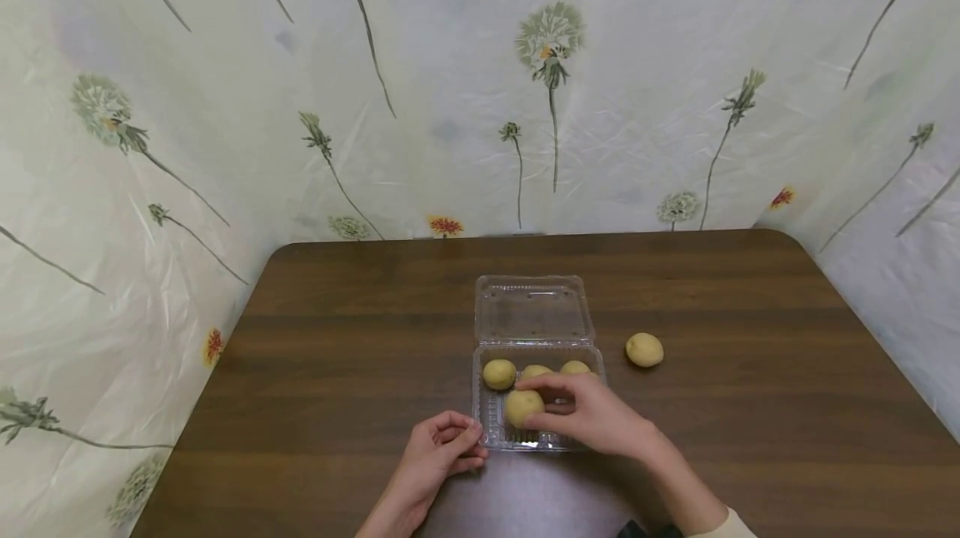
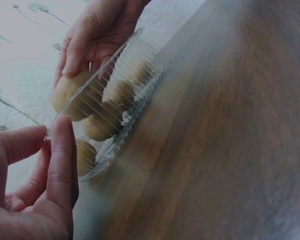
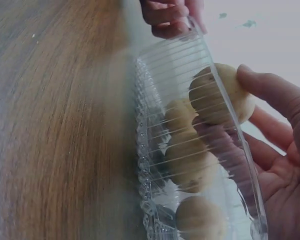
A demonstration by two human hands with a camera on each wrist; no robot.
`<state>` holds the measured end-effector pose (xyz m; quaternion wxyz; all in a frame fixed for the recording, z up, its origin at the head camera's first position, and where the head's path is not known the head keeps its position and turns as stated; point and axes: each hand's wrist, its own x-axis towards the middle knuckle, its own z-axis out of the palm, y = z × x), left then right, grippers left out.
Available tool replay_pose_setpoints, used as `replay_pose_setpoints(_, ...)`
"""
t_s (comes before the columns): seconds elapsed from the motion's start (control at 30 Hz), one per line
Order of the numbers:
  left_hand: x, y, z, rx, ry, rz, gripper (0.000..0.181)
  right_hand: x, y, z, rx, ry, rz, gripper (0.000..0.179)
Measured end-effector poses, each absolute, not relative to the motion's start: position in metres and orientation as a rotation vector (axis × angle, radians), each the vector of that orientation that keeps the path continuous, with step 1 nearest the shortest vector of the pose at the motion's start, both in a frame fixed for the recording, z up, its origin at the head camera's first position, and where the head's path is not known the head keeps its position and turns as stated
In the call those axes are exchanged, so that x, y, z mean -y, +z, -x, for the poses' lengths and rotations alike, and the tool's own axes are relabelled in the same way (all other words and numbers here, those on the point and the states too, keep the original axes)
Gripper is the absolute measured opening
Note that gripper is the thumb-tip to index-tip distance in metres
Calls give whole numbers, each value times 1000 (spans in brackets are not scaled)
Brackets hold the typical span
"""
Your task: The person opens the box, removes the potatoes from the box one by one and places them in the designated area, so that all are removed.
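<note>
A clear plastic clamshell container (image 1: pixel 480 405) sits on the table with its hinged lid (image 1: pixel 534 311) laid back. Several yellow potatoes (image 1: pixel 498 374) lie inside along its far side. My right hand (image 1: pixel 600 415) holds another potato (image 1: pixel 524 409) between thumb and fingers. In the right wrist view that held potato (image 3: pixel 225 95) is at the rim, partly behind the clear wall, with fingertips reaching inside. At the container's near left corner my left hand (image 1: pixel 435 459) pinches the rim; the left wrist view shows its thumb and finger (image 2: pixel 60 165) at the edge.
One loose potato (image 1: pixel 644 350) lies on the brown wooden table (image 1: pixel 360 355), right of the container. A flower-printed curtain (image 1: pixel 450 105) hangs behind the table and along both sides. A dark object (image 1: pixel 648 530) shows at the bottom edge by the right forearm.
</note>
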<state>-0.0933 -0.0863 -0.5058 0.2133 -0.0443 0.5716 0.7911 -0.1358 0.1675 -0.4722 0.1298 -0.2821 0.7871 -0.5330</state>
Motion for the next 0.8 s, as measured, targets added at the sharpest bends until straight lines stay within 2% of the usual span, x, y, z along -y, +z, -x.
replay_pose_setpoints(0.3,86,-505,93,-1588,2201,123,15,-178,-472,130,-2268,-1648,708,42)
replay_pose_setpoints(0.8,85,-505,91,-1589,2212,115,14,-195,-469,125,-2331,-1760,527,40)
